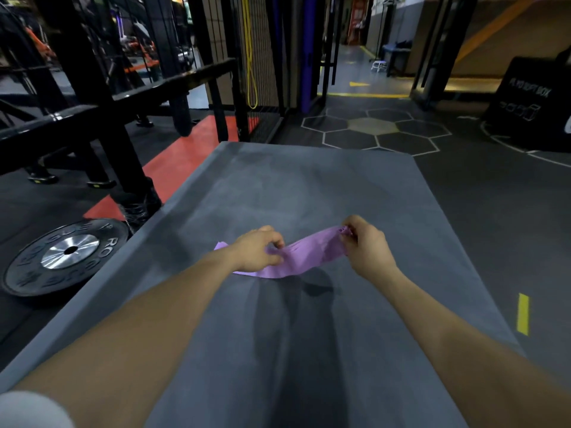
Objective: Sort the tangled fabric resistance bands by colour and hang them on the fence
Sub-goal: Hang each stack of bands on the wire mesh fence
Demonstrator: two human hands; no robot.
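A dim gym floor with white hexagon markings is seen, and a large grey padded mat (pixel 278 186) is spread across the foreground. Above the mat, a lilac fabric resistance band (pixel 301 256) is stretched between both hands. Its middle is pinched by the left hand (pixel 258 250), fingers closed on the cloth, while its bunched end is gripped by the right hand (pixel 366 245) and lifted slightly higher. A black wire-mesh fence (pixel 259 57) is seen beyond the mat, with a yellow band (pixel 250 57) hung on it. A black weight plate (pixel 65 254) is laid flat on the floor at the left.
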